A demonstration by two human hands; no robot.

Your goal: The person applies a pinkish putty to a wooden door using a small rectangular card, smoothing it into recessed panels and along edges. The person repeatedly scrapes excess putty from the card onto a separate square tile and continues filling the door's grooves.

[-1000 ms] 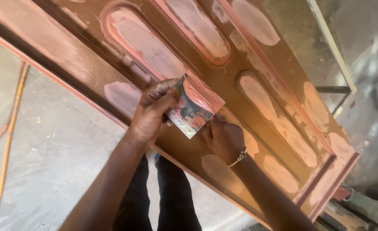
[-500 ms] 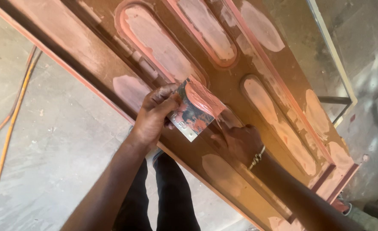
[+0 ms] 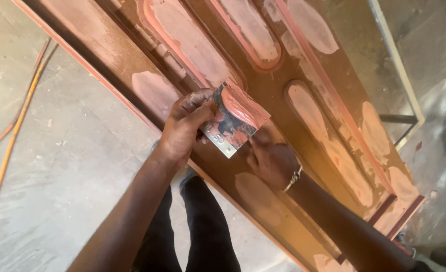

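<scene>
Seen from above, the left hand (image 3: 182, 132) pinches a flat metal scraper (image 3: 234, 120) smeared with pink filler over a brown panelled door (image 3: 303, 151), while the right hand (image 3: 269, 160) presses on the door just beside it.

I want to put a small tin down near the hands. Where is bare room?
Bare concrete floor lies between the brown panelled door and the orange cable. It is crowded where the left hand holds the filler-smeared metal plate beside the right hand.
</scene>
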